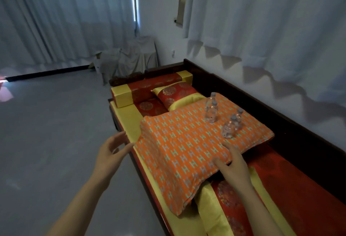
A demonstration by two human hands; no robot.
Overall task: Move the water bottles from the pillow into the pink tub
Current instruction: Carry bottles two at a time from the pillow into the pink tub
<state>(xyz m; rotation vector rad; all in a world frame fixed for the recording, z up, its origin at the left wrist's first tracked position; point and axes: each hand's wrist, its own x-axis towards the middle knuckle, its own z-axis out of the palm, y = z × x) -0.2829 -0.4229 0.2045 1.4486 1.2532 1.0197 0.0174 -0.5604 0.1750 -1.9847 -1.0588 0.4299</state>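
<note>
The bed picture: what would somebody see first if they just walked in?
Probably the big orange pillow with the little letter pattern, lying across the red and yellow bed. A bunch of small clear water bottles stand upright on its far right part, near the wall. Closer in, the right hand rests on the pillow's near edge, and the left hand hovers open beside it.

Camera: one wide-angle view from my head, no second view to share anything with.
Facing: forward and down along my arms, tilted so the walls lean.
Near edge: my left hand (112, 151) and right hand (232, 162) fill the bottom, close to the lens.
Middle: the pillow (187, 142) lies under and just beyond my right hand.
Far: bottles (211, 112) past my right fingers, curtains (65, 16) well beyond my left hand.
</note>
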